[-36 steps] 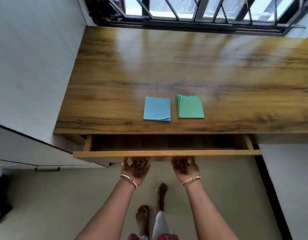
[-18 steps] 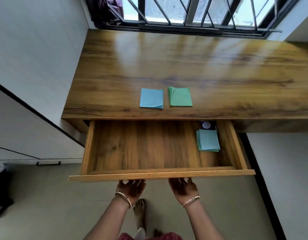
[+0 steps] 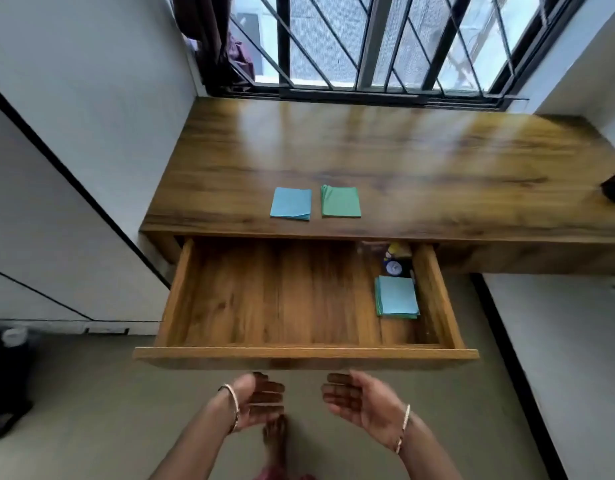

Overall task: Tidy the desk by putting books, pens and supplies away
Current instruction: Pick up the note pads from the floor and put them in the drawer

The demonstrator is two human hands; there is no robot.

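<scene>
Left hand (image 3: 261, 401) and right hand (image 3: 358, 401) relaxed, empty, just off the open wooden drawer (image 3: 299, 353); blurry small items (image 3: 394, 259) at its back-right sit half-hidden under the wooden desktop (image 3: 368, 157).

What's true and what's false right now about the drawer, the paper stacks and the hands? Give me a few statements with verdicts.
1. The drawer stands open. True.
2. On the desk, the blue paper stack lies to the right of the green paper stack. False: the blue one lies to the left of the green one.
3. Both hands grip the drawer front. False: the left hand and the right hand are below the drawer front, off it, and hold nothing.
4. A third paper stack lies inside the drawer, near its right end. True.
</scene>
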